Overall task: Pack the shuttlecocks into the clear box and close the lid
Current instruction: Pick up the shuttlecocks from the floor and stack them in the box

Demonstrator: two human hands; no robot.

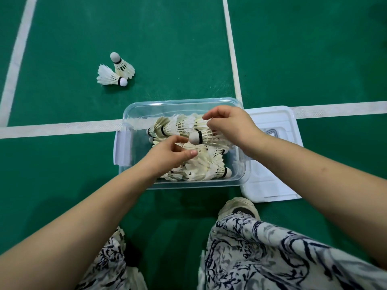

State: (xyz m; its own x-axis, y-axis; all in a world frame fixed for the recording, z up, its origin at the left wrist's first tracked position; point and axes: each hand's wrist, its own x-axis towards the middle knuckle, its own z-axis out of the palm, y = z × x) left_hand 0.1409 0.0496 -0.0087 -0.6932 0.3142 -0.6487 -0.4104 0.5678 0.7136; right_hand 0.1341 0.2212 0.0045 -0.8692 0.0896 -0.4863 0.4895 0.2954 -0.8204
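Two shuttlecocks (121, 68) are left on the floor; another shuttlecock (207, 137) is gripped over the clear box (188, 184) by the right hand (230, 124); the left hand (171, 152) is loosely curled, empty.

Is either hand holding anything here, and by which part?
The right hand grips a shuttlecock by its feather skirt. The left hand is beside its cork; whether it holds anything is unclear.

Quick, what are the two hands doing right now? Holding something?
Left hand: fingers curled over the shuttlecock pile; cannot tell if it holds one.
Right hand: holds a shuttlecock by its feathers.
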